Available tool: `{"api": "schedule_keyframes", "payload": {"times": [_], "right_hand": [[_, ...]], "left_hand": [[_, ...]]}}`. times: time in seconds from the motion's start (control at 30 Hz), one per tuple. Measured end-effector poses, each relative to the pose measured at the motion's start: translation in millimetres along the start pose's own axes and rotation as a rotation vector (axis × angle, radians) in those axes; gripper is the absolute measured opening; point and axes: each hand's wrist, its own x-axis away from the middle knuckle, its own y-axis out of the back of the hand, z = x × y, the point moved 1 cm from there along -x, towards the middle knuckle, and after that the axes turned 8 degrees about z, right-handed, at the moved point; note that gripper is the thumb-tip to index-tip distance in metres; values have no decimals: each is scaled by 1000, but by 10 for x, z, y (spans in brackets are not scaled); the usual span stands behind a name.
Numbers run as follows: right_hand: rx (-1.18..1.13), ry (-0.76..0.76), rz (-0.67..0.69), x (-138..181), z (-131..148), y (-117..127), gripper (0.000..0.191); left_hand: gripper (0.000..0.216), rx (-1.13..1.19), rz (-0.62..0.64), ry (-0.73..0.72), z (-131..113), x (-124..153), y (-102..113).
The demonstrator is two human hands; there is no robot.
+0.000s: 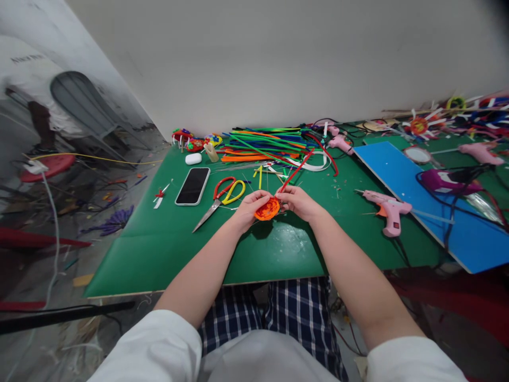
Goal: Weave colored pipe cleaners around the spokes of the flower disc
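My left hand and my right hand meet over the green table, both closed on a small orange woven disc. A long red strip runs up and away from the disc, pinched by my right fingers. Scissors with red and yellow handles lie just left of my left hand. A pile of coloured strips lies behind the hands.
A phone and a white earbud case lie at the left. A pink glue gun sits at the right, beside a blue board with more tools. Finished coloured pieces line the back wall. Cluttered floor lies to the left.
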Motion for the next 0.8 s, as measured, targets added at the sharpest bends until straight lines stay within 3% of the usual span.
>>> {"api": "schedule_keyframes", "payload": {"times": [0.37,0.8], "right_hand": [[-5,30,-3,1,19,-24,18],[-70,-118,-4,-44,-62,40,15]], "left_hand": [[20,17,6,-10,4,-1,-8],[20,-22,45,-2,37,-14,15]]}}
